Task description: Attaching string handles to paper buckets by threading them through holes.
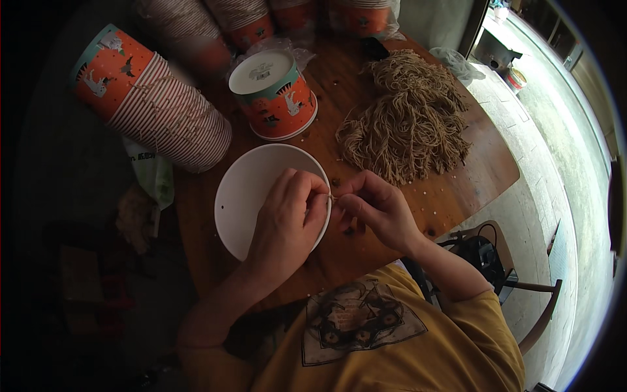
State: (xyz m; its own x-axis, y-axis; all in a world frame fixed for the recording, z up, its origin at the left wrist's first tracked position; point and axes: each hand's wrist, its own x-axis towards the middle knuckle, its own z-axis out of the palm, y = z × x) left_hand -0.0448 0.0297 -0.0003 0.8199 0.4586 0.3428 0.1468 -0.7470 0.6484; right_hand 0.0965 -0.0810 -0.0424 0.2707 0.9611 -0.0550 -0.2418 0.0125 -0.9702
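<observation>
A paper bucket (243, 176) stands mouth up in front of me, white inside, with a small dark hole in its left wall. My left hand (287, 212) reaches over its mouth, with thumb and fingers pinched at the right rim. Just outside that rim my right hand (382, 209) is closed in a pinch, its fingertips almost meeting the left ones. Between the fingertips shows a short bit of thin, pale cord (334, 198); most of it is hidden by my fingers. Beyond my right hand lies a large heap of tan twisted cords (411, 124).
An orange and teal bucket (277, 108) stands upside down behind the white one. A long nested stack of buckets (170, 111) leans at the left, with cords along it. More stacks (251, 29) line the back. A wooden chair (545, 313) stands right of the table (486, 166).
</observation>
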